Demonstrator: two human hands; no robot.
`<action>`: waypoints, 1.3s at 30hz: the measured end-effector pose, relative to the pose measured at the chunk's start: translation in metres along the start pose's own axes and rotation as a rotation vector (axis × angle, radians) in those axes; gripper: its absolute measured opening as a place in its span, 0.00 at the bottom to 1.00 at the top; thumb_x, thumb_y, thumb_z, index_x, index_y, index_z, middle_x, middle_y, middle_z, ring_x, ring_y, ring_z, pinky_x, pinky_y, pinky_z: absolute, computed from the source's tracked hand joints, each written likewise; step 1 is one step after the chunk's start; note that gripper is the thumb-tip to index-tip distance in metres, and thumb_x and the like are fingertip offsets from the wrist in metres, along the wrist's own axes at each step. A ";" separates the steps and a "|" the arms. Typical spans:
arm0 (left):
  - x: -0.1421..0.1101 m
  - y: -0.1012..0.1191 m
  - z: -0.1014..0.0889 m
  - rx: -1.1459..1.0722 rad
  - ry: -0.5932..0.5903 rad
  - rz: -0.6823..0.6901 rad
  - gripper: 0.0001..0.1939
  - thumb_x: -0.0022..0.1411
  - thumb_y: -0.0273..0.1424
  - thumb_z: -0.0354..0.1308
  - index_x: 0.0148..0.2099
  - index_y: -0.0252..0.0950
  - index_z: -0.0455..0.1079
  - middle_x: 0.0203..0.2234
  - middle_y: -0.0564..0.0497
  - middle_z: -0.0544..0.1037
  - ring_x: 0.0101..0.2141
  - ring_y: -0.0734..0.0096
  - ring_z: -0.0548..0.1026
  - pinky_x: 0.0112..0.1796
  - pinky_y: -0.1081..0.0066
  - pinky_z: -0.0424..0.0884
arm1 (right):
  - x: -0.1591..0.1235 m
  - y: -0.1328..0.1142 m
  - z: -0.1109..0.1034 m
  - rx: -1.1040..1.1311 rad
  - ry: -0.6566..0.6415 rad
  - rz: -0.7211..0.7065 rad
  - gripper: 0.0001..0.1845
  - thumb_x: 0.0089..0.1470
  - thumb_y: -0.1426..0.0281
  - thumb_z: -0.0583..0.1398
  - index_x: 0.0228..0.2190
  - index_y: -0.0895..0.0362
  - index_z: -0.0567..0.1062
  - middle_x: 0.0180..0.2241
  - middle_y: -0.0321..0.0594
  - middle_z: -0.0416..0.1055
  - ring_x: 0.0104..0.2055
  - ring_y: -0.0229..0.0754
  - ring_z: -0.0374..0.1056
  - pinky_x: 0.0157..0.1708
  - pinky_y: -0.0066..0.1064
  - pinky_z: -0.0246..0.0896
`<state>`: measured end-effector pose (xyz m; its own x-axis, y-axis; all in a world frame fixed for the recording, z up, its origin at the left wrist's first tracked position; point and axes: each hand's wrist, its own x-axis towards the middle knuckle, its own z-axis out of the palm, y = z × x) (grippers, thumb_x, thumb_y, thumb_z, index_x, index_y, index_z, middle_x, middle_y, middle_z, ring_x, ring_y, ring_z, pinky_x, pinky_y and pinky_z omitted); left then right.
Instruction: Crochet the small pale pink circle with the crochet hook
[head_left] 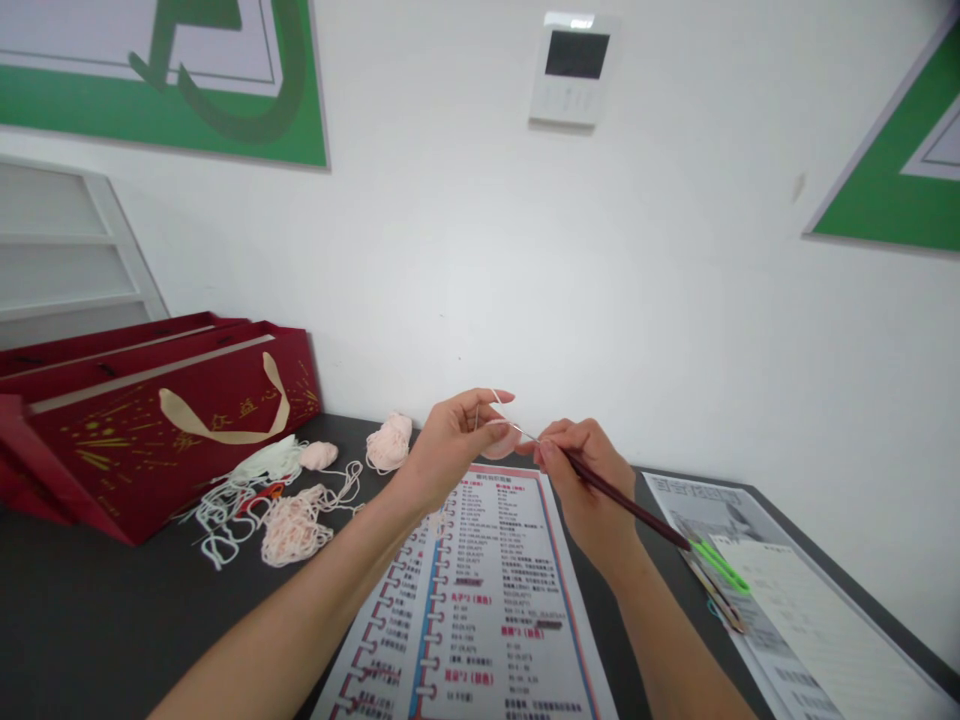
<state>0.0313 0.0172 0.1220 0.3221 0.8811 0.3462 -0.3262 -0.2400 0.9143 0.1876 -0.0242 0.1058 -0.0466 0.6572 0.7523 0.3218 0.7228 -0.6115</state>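
Observation:
Pinched in my left hand point(469, 435) is a small pale pink crochet piece point(504, 440), with a strand of yarn running up over the raised index finger. My right hand point(589, 480) is closed around a crochet hook point(626, 500) with a dark red handle. The hook's thin metal tip reaches into or against the pink piece; the exact stitch is too small to see. Under both hands lies a printed pattern sheet point(487, 600) with red and black text.
Red gift bags point(187, 420) stand at the left by the wall. Near them lie tangled pale yarn point(296, 525), a pink yarn ball point(388, 443) and white yarn point(270, 462). At right are papers point(810, 610), a bright green tool point(720, 565) and a slim pointed tool point(716, 590).

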 end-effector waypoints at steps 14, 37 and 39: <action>-0.004 -0.007 0.006 0.343 0.102 0.155 0.17 0.54 0.27 0.61 0.48 0.35 0.72 0.24 0.55 0.74 0.29 0.74 0.71 0.37 0.70 0.68 | 0.000 0.006 0.013 -0.283 -0.036 -0.268 0.07 0.57 0.78 0.54 0.33 0.54 0.64 0.31 0.37 0.67 0.32 0.38 0.65 0.32 0.31 0.62; 0.002 -0.004 -0.011 0.327 0.050 0.194 0.21 0.58 0.29 0.59 0.54 0.37 0.69 0.29 0.53 0.73 0.32 0.73 0.70 0.37 0.70 0.66 | 0.001 -0.009 0.017 0.198 0.146 0.207 0.07 0.57 0.72 0.56 0.27 0.54 0.66 0.22 0.31 0.64 0.22 0.35 0.61 0.23 0.29 0.59; 0.002 -0.005 -0.010 0.398 0.070 0.239 0.19 0.58 0.29 0.58 0.53 0.37 0.70 0.29 0.53 0.73 0.32 0.73 0.70 0.39 0.69 0.66 | 0.006 -0.010 0.015 0.458 0.170 0.384 0.11 0.57 0.70 0.56 0.23 0.55 0.64 0.19 0.30 0.62 0.20 0.34 0.59 0.20 0.28 0.57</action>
<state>0.0248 0.0238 0.1158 0.2148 0.8040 0.5545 -0.0130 -0.5653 0.8248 0.1695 -0.0238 0.1127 0.1550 0.8728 0.4628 -0.1547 0.4842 -0.8612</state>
